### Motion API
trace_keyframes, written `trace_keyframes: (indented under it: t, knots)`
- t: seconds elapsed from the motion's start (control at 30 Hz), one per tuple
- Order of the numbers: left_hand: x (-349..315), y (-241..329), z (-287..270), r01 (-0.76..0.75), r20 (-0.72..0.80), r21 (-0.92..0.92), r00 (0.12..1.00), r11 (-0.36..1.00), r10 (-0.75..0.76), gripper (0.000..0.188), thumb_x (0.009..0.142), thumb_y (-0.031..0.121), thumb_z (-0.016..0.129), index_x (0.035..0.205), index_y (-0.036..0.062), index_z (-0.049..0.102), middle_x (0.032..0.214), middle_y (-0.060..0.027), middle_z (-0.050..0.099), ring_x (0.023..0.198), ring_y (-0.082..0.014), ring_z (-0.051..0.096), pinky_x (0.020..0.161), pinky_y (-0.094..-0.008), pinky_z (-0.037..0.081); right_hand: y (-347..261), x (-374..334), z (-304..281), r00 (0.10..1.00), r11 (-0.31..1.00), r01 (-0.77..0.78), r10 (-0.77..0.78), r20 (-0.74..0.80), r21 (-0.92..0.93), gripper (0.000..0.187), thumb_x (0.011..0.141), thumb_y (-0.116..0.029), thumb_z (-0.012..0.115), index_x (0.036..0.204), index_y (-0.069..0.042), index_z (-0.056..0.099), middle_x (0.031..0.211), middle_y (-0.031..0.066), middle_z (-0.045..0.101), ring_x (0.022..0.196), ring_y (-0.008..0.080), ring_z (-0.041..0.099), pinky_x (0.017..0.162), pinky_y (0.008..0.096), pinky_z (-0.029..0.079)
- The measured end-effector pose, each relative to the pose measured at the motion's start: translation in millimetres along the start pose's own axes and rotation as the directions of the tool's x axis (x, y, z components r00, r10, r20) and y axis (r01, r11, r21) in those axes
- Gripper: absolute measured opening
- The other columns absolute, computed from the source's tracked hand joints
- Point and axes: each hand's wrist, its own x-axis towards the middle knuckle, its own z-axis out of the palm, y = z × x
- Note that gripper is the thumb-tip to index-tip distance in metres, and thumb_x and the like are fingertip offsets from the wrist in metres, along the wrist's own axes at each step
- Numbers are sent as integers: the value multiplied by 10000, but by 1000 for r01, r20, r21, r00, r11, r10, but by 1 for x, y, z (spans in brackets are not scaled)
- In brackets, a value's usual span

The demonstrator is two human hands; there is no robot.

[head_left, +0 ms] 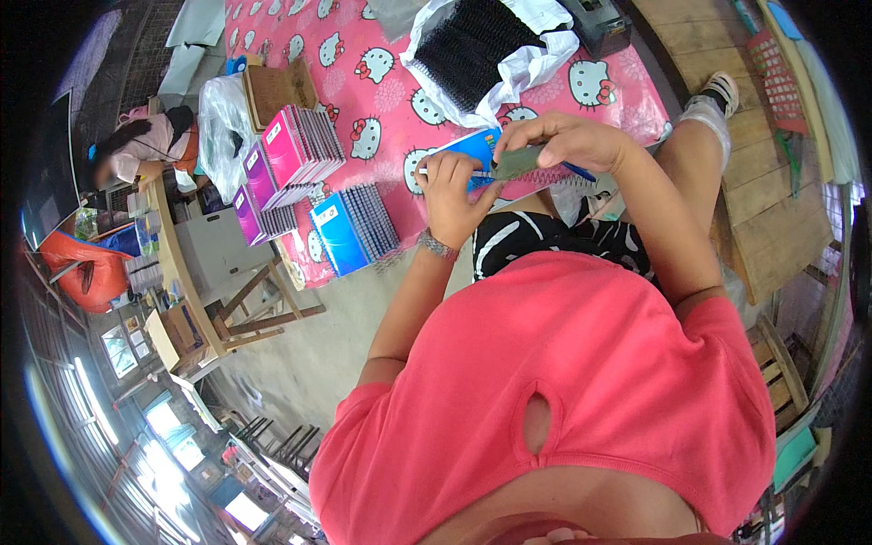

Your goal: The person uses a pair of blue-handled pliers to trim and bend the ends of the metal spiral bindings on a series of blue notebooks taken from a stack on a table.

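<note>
A blue spiral notebook (474, 143) lies at the near edge of the pink table, partly hidden under my hands. Its wire coil (565, 176) runs along the side closest to me. My left hand (451, 193), with a watch on the wrist, is closed around the notebook's left end, thumb by the coil. Between the fingers and thumb of my right hand (572, 143) is a flat olive-green piece (518, 163), held over the coil edge; its exact kind is unclear. Beyond my hands, many black binding coils (477, 54) rest in white plastic wrapping (536, 77).
Stacks of blue notebooks (350, 232), pink notebooks (304, 150) and purple notebooks (259, 218) stand on the table's left side. A cardboard box (277, 91) sits behind them. A wooden bench (767, 204) is at right. Another person (150, 150) is at far left.
</note>
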Motion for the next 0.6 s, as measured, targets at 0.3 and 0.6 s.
trace_keyframes:
  t: [0.3, 0.6]
  knots:
    - [3, 1, -3, -12, -31, 5, 999, 1000, 12, 375, 649, 295, 822, 907, 129, 608, 962, -48, 576, 1026, -274, 519, 938, -477, 299, 8, 9, -1, 971, 753, -216, 97, -220, -621, 345, 736, -159, 716, 1041, -2, 676, 1093, 75, 613, 1071, 191, 549, 970, 321, 391]
    - [-3, -26, -20, 113, -36, -206, 992, 972, -123, 358, 643, 125, 818, 917, 72, 593, 975, -116, 549, 959, -312, 541, 842, -429, 432, 21, 24, 3, 956, 581, -66, -197, -218, -811, 367, 781, -238, 702, 1070, -14, 677, 1001, 43, 637, 903, 135, 566, 804, 278, 444]
